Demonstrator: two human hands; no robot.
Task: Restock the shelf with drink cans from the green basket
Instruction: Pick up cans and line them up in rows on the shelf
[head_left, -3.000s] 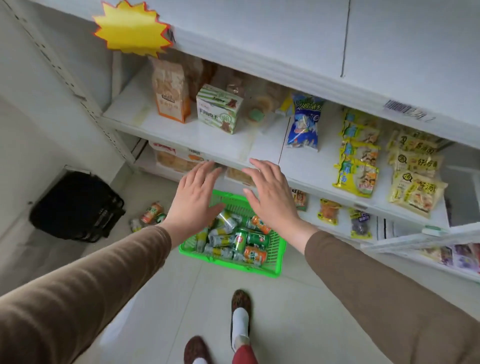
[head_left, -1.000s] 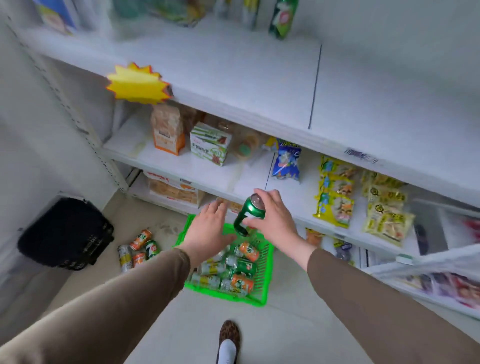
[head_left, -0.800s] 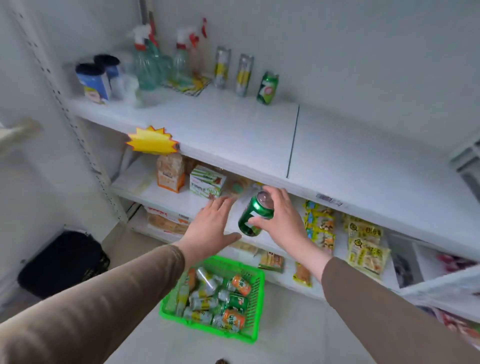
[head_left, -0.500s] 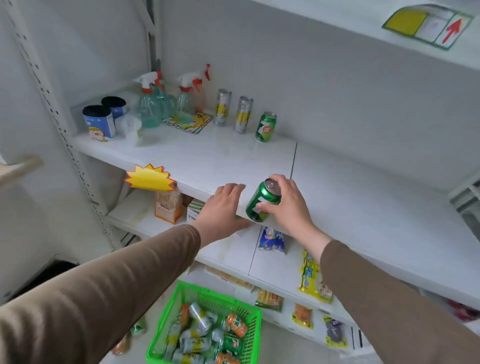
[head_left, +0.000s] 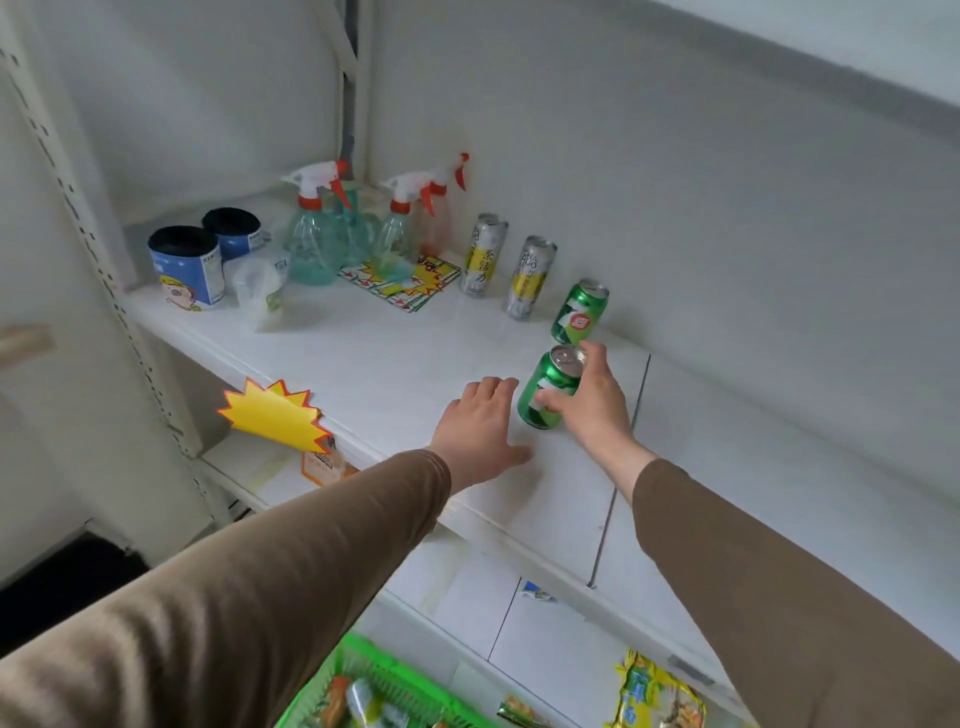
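Note:
My right hand (head_left: 592, 402) grips a green drink can (head_left: 546, 392) and holds it upright, at or just above the white shelf (head_left: 395, 364), a little in front of another green can (head_left: 579, 312). Two tall silver-and-yellow cans (head_left: 530, 275) stand in a row left of that one, near the back wall. My left hand (head_left: 480, 428) rests flat on the shelf with straight fingers, just left of the held can. Only the top edge of the green basket (head_left: 317, 699) shows at the bottom, with several cans inside.
Spray bottles (head_left: 317, 234), two blue tubs (head_left: 187, 267), a small plastic cup and a stack of price cards fill the shelf's left end. A yellow starburst tag (head_left: 272, 415) hangs off the shelf's front edge. Snack packets (head_left: 657, 693) lie on the lower shelves.
My right hand has carried the green can from the basket up over the shelf and toward the back row. My left hand moved forward onto the shelf. The view tilted upward.

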